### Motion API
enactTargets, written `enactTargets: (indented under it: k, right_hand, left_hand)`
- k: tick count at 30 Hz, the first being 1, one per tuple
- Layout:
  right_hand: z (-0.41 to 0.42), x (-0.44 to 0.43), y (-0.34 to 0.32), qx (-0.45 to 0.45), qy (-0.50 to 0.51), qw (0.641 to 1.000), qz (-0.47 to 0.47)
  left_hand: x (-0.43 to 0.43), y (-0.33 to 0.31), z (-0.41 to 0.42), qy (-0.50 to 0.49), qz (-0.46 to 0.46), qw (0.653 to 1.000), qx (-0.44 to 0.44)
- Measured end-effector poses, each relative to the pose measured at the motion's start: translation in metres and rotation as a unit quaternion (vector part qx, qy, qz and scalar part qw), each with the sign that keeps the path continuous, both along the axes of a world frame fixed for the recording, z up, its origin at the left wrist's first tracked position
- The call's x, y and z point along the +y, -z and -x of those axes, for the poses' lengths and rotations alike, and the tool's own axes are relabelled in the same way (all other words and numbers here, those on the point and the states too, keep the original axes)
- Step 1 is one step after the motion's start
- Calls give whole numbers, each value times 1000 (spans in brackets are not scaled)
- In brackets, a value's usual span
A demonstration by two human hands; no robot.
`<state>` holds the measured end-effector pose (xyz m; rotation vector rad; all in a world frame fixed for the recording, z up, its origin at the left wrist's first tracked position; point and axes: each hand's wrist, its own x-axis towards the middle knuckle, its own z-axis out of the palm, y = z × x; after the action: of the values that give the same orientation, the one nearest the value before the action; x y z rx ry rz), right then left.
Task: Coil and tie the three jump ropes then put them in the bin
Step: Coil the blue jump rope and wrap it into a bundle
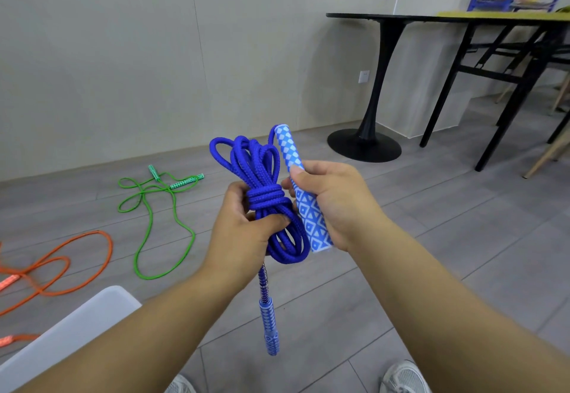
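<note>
**A:** Start big. Where does everything lie?

**B:** Grey tiled floor (pixel 401 238) all around. A pale rounded corner (pixel 77 331) pokes in low on the left, which may be the bin, though I can't tell for sure. 2 ropes lie loose and uncoiled on the floor to the left: the orange jump rope (pixel 95 233) nearer, the green jump rope (pixel 151 223) further out.

**A:** And the 3rd?

**B:** The blue jump rope (pixel 265 158) is in the air, straight ahead of the chest and between both hands. It is bundled, its long axis roughly upright, with loops at top and bottom and a wrap (pixel 265 196) of several turns round its waist.

**A:** Hands?

**B:** The left hand (pixel 237 232) is closed round the bundle just below the wrap, thumb across the front. The right hand (pixel 333 204) grips 1 patterned handle (pixel 311 220), held upright and parallel just beside the bundle on its right. The other handle (pixel 270 328) dangles free beneath the left hand.

**A:** So the next move turns on what?

**B:** On that handle beside the bundle, I'd judge. The right hand is placed to finish the tie while the left steadies. If that corner is the bin, it sits down-left — the left arm's side.
</note>
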<state>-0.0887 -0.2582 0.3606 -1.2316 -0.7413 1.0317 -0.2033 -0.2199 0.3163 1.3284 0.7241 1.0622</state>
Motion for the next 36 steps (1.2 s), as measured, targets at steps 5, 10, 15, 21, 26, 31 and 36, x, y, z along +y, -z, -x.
enactTargets:
  k: [5,10,15,21,26,31,36]
  right_hand:
    - [4,8,-1,30,30,999,-22]
    - [12,13,1,-53,82,993,-72]
    - [13,17,6,-123,126,979,-99]
    - [15,17,9,-112,143,977,-112]
    - [11,14,12,-94,149,978,-113]
    - [11,12,14,-87,161,975,-125]
    - [9,15,16,-73,184,974,-109]
  left_hand:
    - [-5,-2,-3,0,14,1000,-9]
    - [-8,-9,-4,4,37,999,-26]
    - [-8,-10,-4,29,78,996,-38]
    - [-9,-10,-4,53,113,991,-49]
    - [-4,-7,-2,63,140,988,-34]
    - [-4,-5,-2,76,180,980,-23]
    - [-3,-6,-2,75,188,979,-28]
